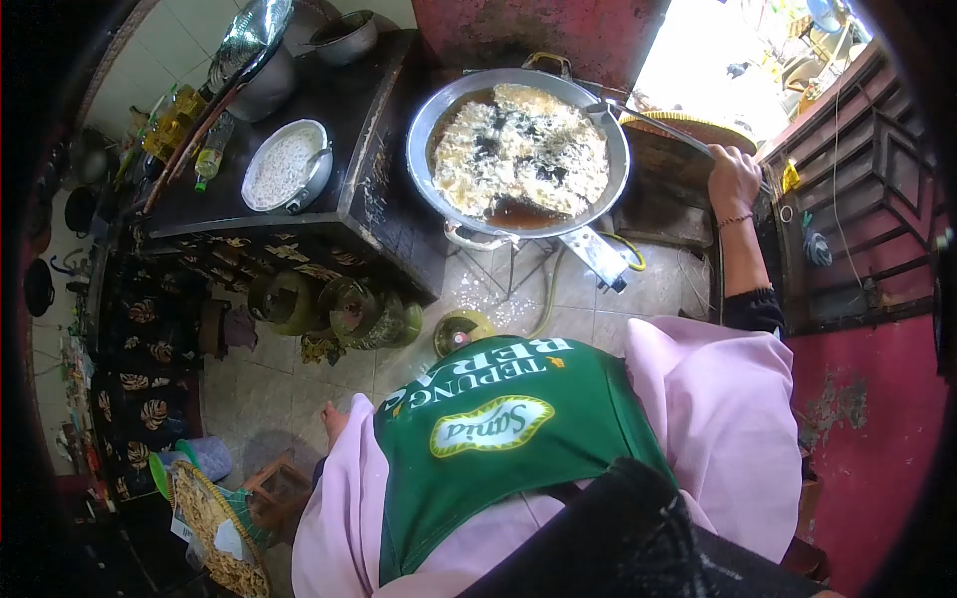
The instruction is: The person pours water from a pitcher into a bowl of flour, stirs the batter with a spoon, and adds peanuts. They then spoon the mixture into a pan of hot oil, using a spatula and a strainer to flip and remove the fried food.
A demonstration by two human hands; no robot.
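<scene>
My right hand is closed around the long metal handle of a spatula. The spatula's head rests at the right rim of a large wok. In the wok, a wide layer of pale, crumbly batter fries in brown oil, with darker gaps in the middle. Low at the left, beside the pink cloth over my body, my left hand shows only in part. A finger sticks out, and I see nothing in that hand.
On the dark counter stand a pot of white batter, a bottle and a saucepan. Green gas cylinders sit below. A gas burner and hose are under the wok. A basket of fried food is at lower left.
</scene>
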